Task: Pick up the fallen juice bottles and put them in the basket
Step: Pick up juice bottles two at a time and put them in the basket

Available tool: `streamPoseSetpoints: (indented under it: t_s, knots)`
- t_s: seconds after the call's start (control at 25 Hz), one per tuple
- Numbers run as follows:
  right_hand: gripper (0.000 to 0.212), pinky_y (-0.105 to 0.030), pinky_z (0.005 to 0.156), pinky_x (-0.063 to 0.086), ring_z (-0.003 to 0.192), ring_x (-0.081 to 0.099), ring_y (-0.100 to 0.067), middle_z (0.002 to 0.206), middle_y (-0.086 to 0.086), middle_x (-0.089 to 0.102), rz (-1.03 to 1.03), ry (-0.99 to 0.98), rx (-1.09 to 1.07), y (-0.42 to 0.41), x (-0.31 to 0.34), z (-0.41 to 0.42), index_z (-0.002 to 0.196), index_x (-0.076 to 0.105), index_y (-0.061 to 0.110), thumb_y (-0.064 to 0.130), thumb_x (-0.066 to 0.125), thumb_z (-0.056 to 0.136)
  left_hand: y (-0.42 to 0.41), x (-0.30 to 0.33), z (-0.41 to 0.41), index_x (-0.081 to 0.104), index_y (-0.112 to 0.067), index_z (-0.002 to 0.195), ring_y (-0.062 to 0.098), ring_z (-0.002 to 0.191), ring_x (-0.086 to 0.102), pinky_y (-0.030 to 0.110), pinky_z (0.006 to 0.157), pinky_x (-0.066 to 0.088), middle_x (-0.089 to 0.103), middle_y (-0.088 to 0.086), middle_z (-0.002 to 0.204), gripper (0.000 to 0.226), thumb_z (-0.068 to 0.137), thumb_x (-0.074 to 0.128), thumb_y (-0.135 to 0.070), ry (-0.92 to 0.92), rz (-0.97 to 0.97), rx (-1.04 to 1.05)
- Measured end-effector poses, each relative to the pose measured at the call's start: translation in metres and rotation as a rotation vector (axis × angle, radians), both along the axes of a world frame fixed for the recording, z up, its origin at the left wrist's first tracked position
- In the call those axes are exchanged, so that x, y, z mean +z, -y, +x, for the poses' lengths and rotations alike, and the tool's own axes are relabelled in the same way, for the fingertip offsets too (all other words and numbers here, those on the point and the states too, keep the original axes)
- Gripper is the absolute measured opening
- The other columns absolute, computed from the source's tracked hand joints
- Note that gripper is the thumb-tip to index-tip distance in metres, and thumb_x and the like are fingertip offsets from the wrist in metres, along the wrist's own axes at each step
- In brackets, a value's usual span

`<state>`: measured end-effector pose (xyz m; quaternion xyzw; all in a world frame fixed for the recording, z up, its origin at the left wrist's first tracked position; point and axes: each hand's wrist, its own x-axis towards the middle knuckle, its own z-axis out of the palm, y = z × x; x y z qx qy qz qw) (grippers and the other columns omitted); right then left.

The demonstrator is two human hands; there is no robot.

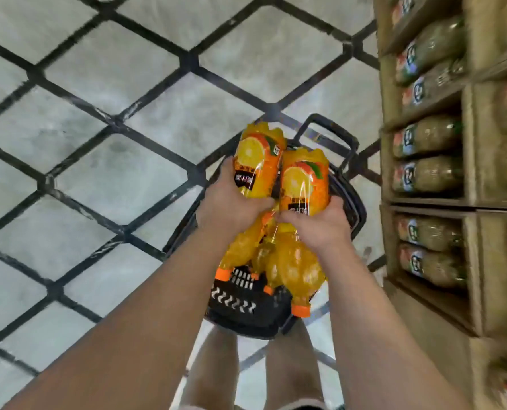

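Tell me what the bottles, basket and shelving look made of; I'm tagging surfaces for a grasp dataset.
Juice bottles: likely clear glossy plastic, juice showing through, glare streaks on the printed wrap.
Basket: apparently black moulded plastic, semi-matte, with slotted walls.
Shelving: looks like matte brown wood or board; blur leaves it open.

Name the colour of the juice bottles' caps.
Orange caps, clearest in the head view.

This is a shop aisle: wooden shelves [471, 161] on the right hold rows of labelled drink bottles [430, 176] lying on their sides, a black shopping basket [246, 315] sits on the tiled floor [113, 128], and orange juice bottles [301, 184] fill it.
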<state>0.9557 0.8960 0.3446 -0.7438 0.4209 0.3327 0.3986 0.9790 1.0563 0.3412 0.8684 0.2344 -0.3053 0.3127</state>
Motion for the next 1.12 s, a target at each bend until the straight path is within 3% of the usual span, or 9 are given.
streamPoseSetpoints:
  t_s: [0.24, 0.4, 0.48, 0.64, 0.76, 0.92, 1.12]
  knots:
    - [0.099, -0.041, 0.088, 0.050, 0.119, 0.059, -0.037, 0.131, -0.013, 0.058, 0.015, -0.214, -0.071, 0.005, -0.121, -0.019, 0.141, 0.039, 0.011, 0.048, 0.091, 0.066, 0.020, -0.135, -0.005, 0.022, -0.032, 0.158, 0.035, 0.128, 0.055, 0.052, 0.101, 0.048, 0.056, 0.007, 0.141, 0.117, 0.062, 0.087, -0.053, -0.221, 0.103, -0.148]
    - [0.061, -0.039, 0.087, 0.049, 0.116, 0.060, -0.036, 0.129, -0.011, 0.060, -0.067, -0.149, 0.067, 0.011, -0.166, -0.010, 0.135, 0.048, 0.018, 0.034, 0.077, 0.083, 0.030, -0.178, 0.012, 0.015, -0.032, 0.159, 0.035, 0.126, 0.055, 0.051, 0.099, 0.050, 0.055, 0.008, 0.137, 0.118, 0.067, 0.086, -0.050, -0.303, 0.180, -0.254]
    - [0.052, -0.039, 0.090, 0.048, 0.119, 0.058, -0.036, 0.132, -0.011, 0.059, -0.054, -0.117, 0.152, 0.013, -0.169, 0.005, 0.137, 0.053, 0.020, 0.030, 0.068, 0.089, 0.031, -0.184, 0.023, 0.021, -0.030, 0.156, 0.038, 0.123, 0.057, 0.053, 0.097, 0.052, 0.054, 0.011, 0.137, 0.110, 0.069, 0.087, -0.047, -0.338, 0.217, -0.290]
    - [0.053, -0.038, 0.086, 0.048, 0.118, 0.060, -0.036, 0.135, -0.012, 0.060, -0.023, -0.124, 0.257, 0.018, -0.156, 0.027, 0.140, 0.054, 0.021, 0.033, 0.069, 0.091, 0.028, -0.167, 0.051, 0.038, -0.026, 0.149, 0.041, 0.124, 0.054, 0.052, 0.093, 0.053, 0.041, 0.016, 0.145, 0.081, 0.080, 0.081, -0.028, -0.333, 0.316, -0.456]
    - [0.046, -0.036, 0.081, 0.048, 0.109, 0.062, -0.032, 0.124, -0.008, 0.063, -0.035, -0.094, 0.281, 0.020, -0.137, 0.029, 0.136, 0.055, 0.024, 0.033, 0.069, 0.093, 0.027, -0.143, 0.069, 0.048, -0.027, 0.143, 0.034, 0.117, 0.059, 0.047, 0.087, 0.054, 0.050, 0.009, 0.137, 0.067, 0.083, 0.076, -0.025, -0.213, 0.294, -0.614]
    - [0.043, -0.035, 0.077, 0.050, 0.099, 0.061, -0.027, 0.109, -0.001, 0.059, -0.062, -0.042, 0.351, 0.017, -0.110, 0.027, 0.133, 0.055, 0.028, 0.035, 0.068, 0.092, 0.033, -0.110, 0.069, 0.054, -0.028, 0.139, 0.028, 0.118, 0.059, 0.040, 0.083, 0.050, 0.059, 0.004, 0.131, 0.057, 0.085, 0.072, -0.025, -0.233, 0.265, -0.784]
    - [0.052, -0.042, 0.094, 0.053, 0.117, 0.060, -0.032, 0.127, -0.007, 0.061, -0.137, 0.009, 0.426, 0.019, -0.046, 0.019, 0.133, 0.055, 0.027, 0.038, 0.070, 0.085, 0.044, -0.032, 0.056, 0.055, -0.029, 0.136, 0.025, 0.120, 0.059, 0.037, 0.076, 0.044, 0.058, 0.000, 0.132, 0.055, 0.085, 0.074, -0.027, -0.141, 0.252, -0.922]
